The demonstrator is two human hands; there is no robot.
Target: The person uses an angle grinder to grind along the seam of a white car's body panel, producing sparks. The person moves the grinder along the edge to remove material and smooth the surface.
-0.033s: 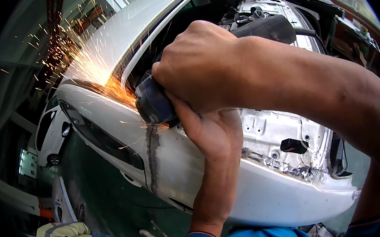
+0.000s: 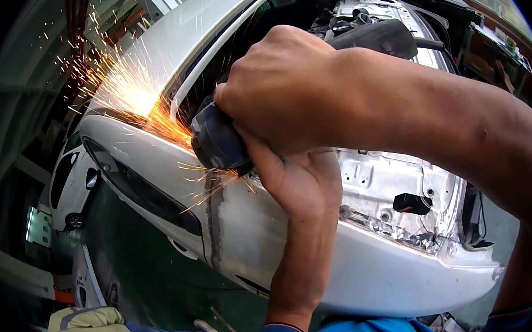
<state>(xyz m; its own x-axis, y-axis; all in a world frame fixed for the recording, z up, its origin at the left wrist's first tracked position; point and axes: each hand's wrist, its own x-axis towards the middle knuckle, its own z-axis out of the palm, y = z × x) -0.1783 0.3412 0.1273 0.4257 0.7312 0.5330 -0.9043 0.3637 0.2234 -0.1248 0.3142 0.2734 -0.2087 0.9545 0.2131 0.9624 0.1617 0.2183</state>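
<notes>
Your right hand (image 2: 285, 97) wraps closed over the top of the angle grinder (image 2: 220, 141) | your left hand (image 2: 300, 176) clamps its body from below | grinder head sits on the upper edge of the silver car body panel (image 2: 260, 229), beside a dark vertical seam (image 2: 213, 212) | orange sparks (image 2: 131, 98) spray leftward along the panel.

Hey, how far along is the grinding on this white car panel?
Done: a bare grey strip runs down the white car panel, paint removed. In hand: both hands, right hand on top and left hand beneath, press the angle grinder onto the panel's upper edge, sparks flying left. Left: paint beside the strip looks untouched; how much more needs grinding can't be told.
</notes>
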